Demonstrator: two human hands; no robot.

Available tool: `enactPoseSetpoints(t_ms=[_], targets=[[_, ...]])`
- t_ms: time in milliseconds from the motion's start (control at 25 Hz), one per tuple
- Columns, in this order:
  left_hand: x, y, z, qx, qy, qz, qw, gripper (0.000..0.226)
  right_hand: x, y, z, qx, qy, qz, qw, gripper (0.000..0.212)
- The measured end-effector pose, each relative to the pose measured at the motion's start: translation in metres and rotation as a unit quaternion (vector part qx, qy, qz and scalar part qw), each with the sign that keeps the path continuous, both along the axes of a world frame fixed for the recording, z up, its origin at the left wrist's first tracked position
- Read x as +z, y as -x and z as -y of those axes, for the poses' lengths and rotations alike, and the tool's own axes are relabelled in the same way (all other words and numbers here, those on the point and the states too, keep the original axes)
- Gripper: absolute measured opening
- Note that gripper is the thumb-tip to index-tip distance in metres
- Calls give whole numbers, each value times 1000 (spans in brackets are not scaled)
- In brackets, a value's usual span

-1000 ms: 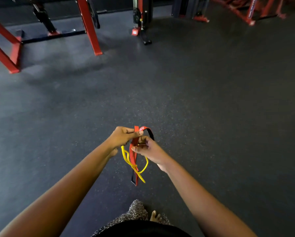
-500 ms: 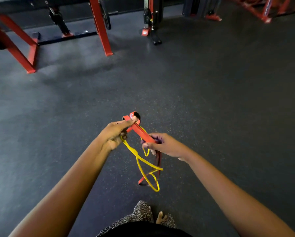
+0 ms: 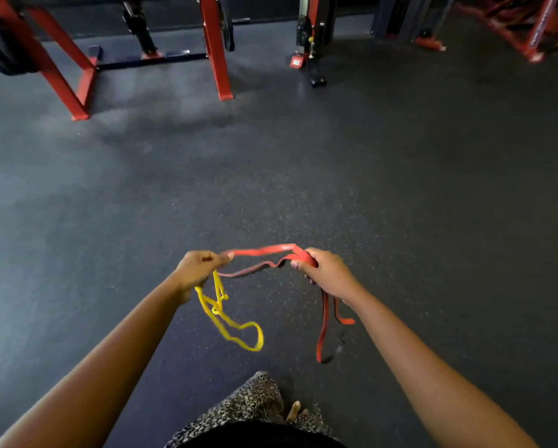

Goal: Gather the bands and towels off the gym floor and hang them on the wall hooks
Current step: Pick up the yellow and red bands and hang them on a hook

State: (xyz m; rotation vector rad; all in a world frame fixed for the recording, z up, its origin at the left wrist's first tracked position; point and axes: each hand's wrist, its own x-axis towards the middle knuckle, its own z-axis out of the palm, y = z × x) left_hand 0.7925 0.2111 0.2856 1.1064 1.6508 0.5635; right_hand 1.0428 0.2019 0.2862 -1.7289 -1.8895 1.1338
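both hands grip the red band (image 3: 261,252) stretched between them above the dark floor (image 3: 400,189), left hand (image 3: 197,268) also clutching the dangling yellow band (image 3: 229,321), right hand (image 3: 328,272) closed around red loops.

Floor (image 3: 303,176) ahead is wide open all the way out. Only stuff in the way sits along the far edge: red rack legs (image 3: 214,50) far left, a cable machine base (image 3: 310,56) center.

floor (image 3: 400,176): dark speckled rubber | red rack frame (image 3: 214,46) | cable machine (image 3: 311,37)
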Motion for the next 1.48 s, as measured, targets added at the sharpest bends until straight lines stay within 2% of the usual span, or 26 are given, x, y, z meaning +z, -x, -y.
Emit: enactPoseSetpoints(t_ms=[80, 160, 240, 360, 440, 560, 640, 720, 840, 920, 1040, 1120, 1200, 1320, 1480], targets=[[-3, 11, 17, 85, -62, 50, 993, 16, 3, 16, -11, 44, 10, 8, 999, 16], [3, 32, 31, 129, -95, 62, 985, 17, 9, 38, -20, 160, 38, 45, 985, 15], [6, 62, 40, 122, -113, -33, 986, 22, 14, 67, -31, 290, 48, 99, 951, 22], [0, 121, 55, 73, -53, -273, 958, 31, 24, 124, -47, 415, 36, 197, 888, 33], [-5, 153, 67, 81, -3, -313, 946, 22, 27, 161, -57, 453, 18, 232, 861, 35], [-13, 213, 95, 185, 18, -227, 956, 14, 24, 236, -78, 496, 7, 208, 843, 32], [-14, 257, 121, 318, -3, -150, 936, 22, 27, 295, -85, 522, 13, 169, 836, 25], [-7, 299, 152, 445, -31, -107, 889, 26, 28, 356, -85, 535, 27, 122, 835, 12], [4, 351, 196, 568, -68, -87, 815, 35, 32, 442, -81, 524, 63, 33, 849, 19], [5, 377, 225, 639, -83, -63, 762, 36, 33, 505, -77, 545, 60, 15, 836, 19], [4, 407, 253, 679, -69, -62, 728, 32, 36, 596, -72, 632, 20, 17, 774, 14], [2, 430, 263, 686, -52, -66, 723, 28, 34, 651, -71, 672, -11, 11, 740, 6], [-2, 464, 281, 708, -33, -82, 701, 24, 29, 717, -61, 721, -35, 9, 692, 17], [1, 516, 312, 763, 16, -133, 632, 22, 22, 825, -37, 807, -20, 20, 590, 21], [13, 552, 338, 832, 68, -142, 532, 21, 28, 946, 12, 897, -16, 37, 441, 26]])
